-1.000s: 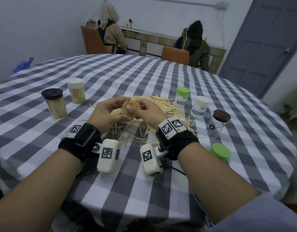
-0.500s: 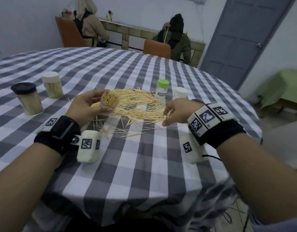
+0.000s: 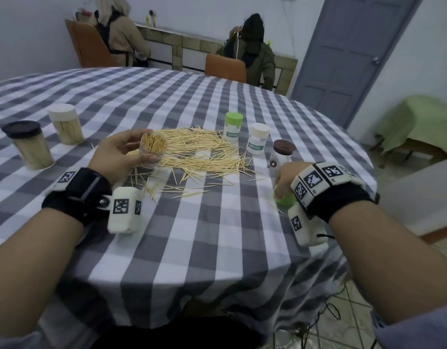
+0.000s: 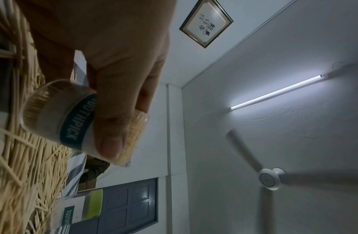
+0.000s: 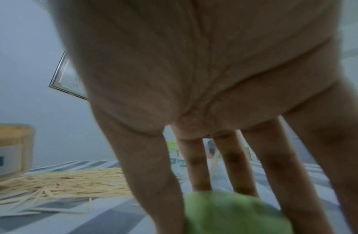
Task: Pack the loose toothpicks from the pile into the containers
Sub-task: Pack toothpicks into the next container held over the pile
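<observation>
**Full jar held up, right hand down on the green lid**

Head view: the left hand (image 3: 116,157) holds an open jar (image 3: 153,149) just above the near edge of the pile (image 3: 197,152), mouth tilted toward the person, so the packed toothpicks stay in and the fill can be checked. It looks full; capping seems the step in hand. The right hand (image 3: 284,178) reaches down over the green lid (image 3: 285,199), which lies on the table (image 3: 217,248) near the right rim, apart from the pile. Three capped jars (image 3: 257,142) stand just beyond the pile on the right; two filled jars (image 3: 36,144) stand well apart on the left, likely parked there as done. Between lid and held jar the cloth carries only stray toothpicks, so the lid has a free path across. The table edge is close behind the lid, and a nudge outward could send it off.

Left wrist view: thumb and fingers (image 4: 112,126) wrap the jar (image 4: 60,120) across its "TOOTHPICK" label, a firm grip on its wall, with the mouth free for the lid. The pile (image 4: 23,166) lies just below.

Right wrist view: the fingers (image 5: 154,174) point straight down, spread around the lid (image 5: 234,213), thumb on one side, the rest on the far side. The picture is blurred; I cannot tell whether they touch it yet. The grip is wide, not closed on the lid.
</observation>
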